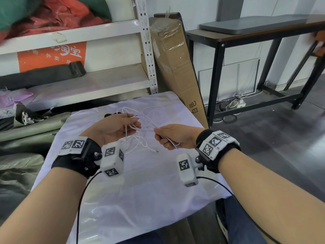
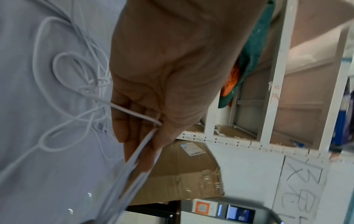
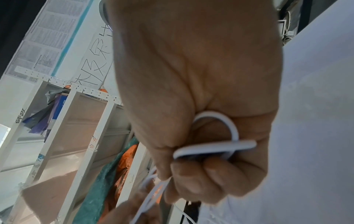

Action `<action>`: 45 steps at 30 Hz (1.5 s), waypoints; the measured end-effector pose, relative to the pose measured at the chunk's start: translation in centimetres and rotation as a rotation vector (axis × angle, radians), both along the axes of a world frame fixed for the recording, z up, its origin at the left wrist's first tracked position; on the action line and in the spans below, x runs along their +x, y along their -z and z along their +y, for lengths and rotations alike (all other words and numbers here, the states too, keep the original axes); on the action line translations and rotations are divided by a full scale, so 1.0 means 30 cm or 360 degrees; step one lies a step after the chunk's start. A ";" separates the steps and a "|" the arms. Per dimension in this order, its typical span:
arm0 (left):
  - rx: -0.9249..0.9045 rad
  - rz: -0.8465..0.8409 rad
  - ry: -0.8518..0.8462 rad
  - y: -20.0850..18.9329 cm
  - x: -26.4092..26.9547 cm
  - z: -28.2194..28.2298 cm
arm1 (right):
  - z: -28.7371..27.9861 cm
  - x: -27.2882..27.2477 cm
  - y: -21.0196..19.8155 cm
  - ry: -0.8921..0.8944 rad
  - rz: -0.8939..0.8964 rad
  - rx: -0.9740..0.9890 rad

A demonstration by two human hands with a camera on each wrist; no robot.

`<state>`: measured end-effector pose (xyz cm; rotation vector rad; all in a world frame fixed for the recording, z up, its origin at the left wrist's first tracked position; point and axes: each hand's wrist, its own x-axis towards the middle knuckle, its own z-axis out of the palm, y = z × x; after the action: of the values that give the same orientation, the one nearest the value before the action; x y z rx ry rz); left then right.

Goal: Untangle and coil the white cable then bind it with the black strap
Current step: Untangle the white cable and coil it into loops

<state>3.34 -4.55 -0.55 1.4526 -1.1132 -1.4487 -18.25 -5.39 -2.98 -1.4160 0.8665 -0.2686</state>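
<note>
A thin white cable (image 1: pixel 140 136) lies in tangled loops on a white cloth (image 1: pixel 140 191), with one plug end (image 1: pixel 155 151) loose near the middle. My left hand (image 1: pixel 121 125) is raised above the cloth, and strands of the cable (image 2: pixel 134 112) run between its thumb and fingers. My right hand (image 1: pixel 168 136) grips a folded bend of the cable (image 3: pixel 220 145) in curled fingers, level with the left hand. A black strap (image 1: pixel 110 114) peeks out on the cloth just behind my left hand, mostly hidden.
The cloth covers a small low surface. White metal shelving (image 1: pixel 88 85) stands behind it, a tall cardboard box (image 1: pixel 175 67) leans at its right, and a black-framed table (image 1: pixel 246 37) is farther right. Green bags (image 1: pixel 26 138) lie at the left.
</note>
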 end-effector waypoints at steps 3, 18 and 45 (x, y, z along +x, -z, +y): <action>-0.0053 0.0206 0.0044 -0.037 0.000 0.017 | 0.001 0.003 0.018 0.0023 -0.0004 -0.0043; -0.0369 0.1224 -0.0196 -0.160 -0.090 -0.037 | -0.042 0.092 -0.038 0.0189 -0.0452 -0.0288; -0.0427 0.0492 -0.0510 -0.066 -0.121 -0.058 | -0.005 0.090 -0.079 0.0023 -0.0098 -0.0459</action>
<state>-0.30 -6.30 1.44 1.1145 -0.8045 -1.1955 -15.55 -5.53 -0.60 -1.6596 0.8104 -0.4601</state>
